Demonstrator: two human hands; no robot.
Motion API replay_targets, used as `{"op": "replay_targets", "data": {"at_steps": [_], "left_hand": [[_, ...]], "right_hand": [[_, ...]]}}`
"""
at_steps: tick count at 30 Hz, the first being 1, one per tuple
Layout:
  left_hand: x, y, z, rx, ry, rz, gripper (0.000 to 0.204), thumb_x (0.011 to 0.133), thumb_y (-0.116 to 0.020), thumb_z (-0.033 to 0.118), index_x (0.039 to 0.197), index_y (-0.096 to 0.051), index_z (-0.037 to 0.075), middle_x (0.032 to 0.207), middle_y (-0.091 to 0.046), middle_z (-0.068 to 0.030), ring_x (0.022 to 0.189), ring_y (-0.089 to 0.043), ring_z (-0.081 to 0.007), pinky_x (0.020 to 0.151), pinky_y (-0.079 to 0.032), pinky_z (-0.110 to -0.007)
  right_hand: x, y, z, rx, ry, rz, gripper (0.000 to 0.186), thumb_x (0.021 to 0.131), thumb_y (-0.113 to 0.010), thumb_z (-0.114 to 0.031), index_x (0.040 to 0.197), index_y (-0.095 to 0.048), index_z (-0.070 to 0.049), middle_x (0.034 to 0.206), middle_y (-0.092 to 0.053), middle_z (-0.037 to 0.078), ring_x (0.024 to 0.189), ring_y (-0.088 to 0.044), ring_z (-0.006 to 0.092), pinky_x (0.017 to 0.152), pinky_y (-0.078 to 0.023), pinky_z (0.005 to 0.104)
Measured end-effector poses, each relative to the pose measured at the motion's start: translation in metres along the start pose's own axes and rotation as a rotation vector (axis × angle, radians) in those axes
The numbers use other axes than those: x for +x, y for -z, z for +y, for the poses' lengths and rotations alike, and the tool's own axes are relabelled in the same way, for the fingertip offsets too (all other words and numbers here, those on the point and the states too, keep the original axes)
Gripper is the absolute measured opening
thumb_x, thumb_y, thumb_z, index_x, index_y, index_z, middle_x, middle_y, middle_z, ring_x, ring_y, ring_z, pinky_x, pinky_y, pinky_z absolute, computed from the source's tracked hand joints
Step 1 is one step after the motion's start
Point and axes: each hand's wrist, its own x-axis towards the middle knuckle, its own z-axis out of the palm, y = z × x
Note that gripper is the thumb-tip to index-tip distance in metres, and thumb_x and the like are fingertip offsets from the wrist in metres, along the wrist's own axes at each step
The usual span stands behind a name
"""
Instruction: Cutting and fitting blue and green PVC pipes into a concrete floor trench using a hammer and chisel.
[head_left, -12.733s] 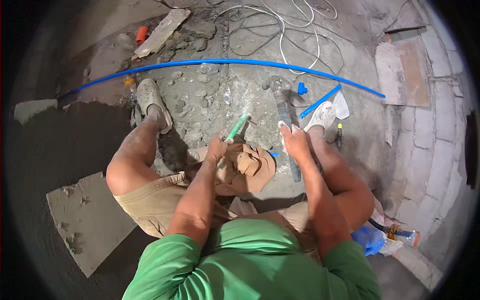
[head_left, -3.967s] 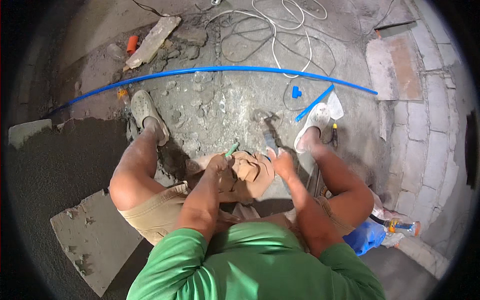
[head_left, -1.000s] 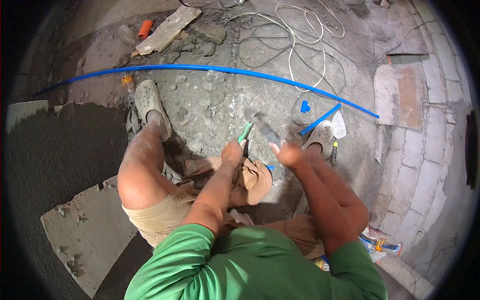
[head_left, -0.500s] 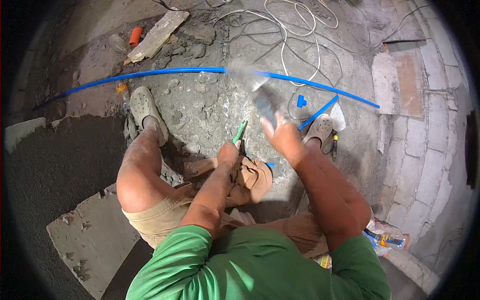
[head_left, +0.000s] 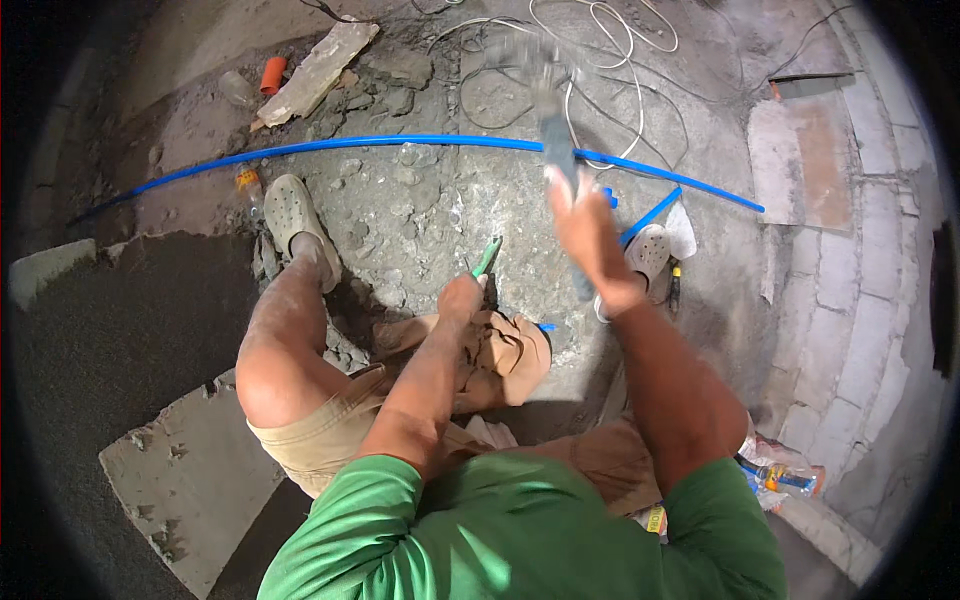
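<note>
My left hand (head_left: 461, 298) is closed round a green-gripped chisel (head_left: 487, 256), held low over the rough concrete. The chisel slants up and to the right; its far tip is hard to make out. In my right hand (head_left: 588, 230) is a hammer (head_left: 560, 145) with a dark handle. It is raised over the long blue pipe (head_left: 350, 141), and its head is smeared by motion. Beyond my right hand, a blue pipe fitting (head_left: 611, 198) is partly hidden. Chipped concrete rubble (head_left: 400, 215) lies around the chisel, between my feet.
White and dark cables (head_left: 640, 90) coil at the far side. A short blue pipe (head_left: 650, 216) and a screwdriver (head_left: 675, 285) lie by my right shoe. Far left are an orange pipe piece (head_left: 272, 75) and a broken slab (head_left: 318, 75). Block edging (head_left: 840, 275) runs along the right.
My right hand has swung the hammer up and away from the chisel, slightly to the right. My left hand keeps the chisel in nearly the same place.
</note>
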Motion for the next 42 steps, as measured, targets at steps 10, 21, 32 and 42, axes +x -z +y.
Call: {"op": "replay_targets", "data": {"at_steps": [10, 21, 32, 42], "left_hand": [[0.039, -0.002, -0.04, -0.124, -0.041, -0.172, 0.052, 0.088, -0.056, 0.046, 0.099, -0.066, -0.004, 0.101, -0.065, -0.0257, 0.098, -0.06, -0.0448, 0.081, -0.047, -0.047], [0.027, 0.024, -0.043, -0.542, 0.0, -0.075, 0.051, 0.091, -0.05, 0.045, 0.091, -0.066, -0.004, 0.074, -0.064, -0.0143, 0.066, -0.061, -0.0276, 0.064, -0.047, -0.04], [0.038, -0.015, -0.009, 0.018, -0.157, 0.131, 0.055, 0.094, -0.044, 0.048, 0.096, -0.065, -0.002, 0.093, -0.062, -0.0307, 0.094, -0.059, -0.0469, 0.079, -0.046, -0.052], [0.009, -0.018, -0.005, -0.043, -0.024, 0.165, 0.05, 0.096, -0.041, 0.045, 0.102, -0.06, -0.001, 0.097, -0.062, -0.0303, 0.095, -0.058, -0.0473, 0.079, -0.045, -0.053]], "right_hand": [[-0.096, -0.062, 0.074, -0.282, -0.31, -0.718, 0.065, 0.088, -0.051, -0.053, 0.106, -0.063, 0.008, 0.096, -0.063, 0.032, 0.1, -0.059, 0.0456, 0.088, -0.045, 0.0473], [-0.075, 0.019, 0.074, 0.716, -0.807, -0.139, 0.037, 0.091, -0.055, -0.039, 0.073, -0.054, -0.007, 0.056, -0.047, -0.002, 0.045, -0.044, 0.0098, 0.041, -0.034, 0.0266], [-0.097, 0.022, 0.08, 0.634, -0.722, -0.241, 0.039, 0.089, -0.057, -0.04, 0.077, -0.058, -0.004, 0.057, -0.05, 0.002, 0.047, -0.047, 0.0129, 0.044, -0.037, 0.0306], [-0.04, 0.044, -0.006, 0.02, -0.073, -0.115, 0.051, 0.093, -0.05, -0.042, 0.109, -0.059, 0.006, 0.09, -0.062, 0.031, 0.09, -0.061, 0.0462, 0.076, -0.049, 0.0439]]}}
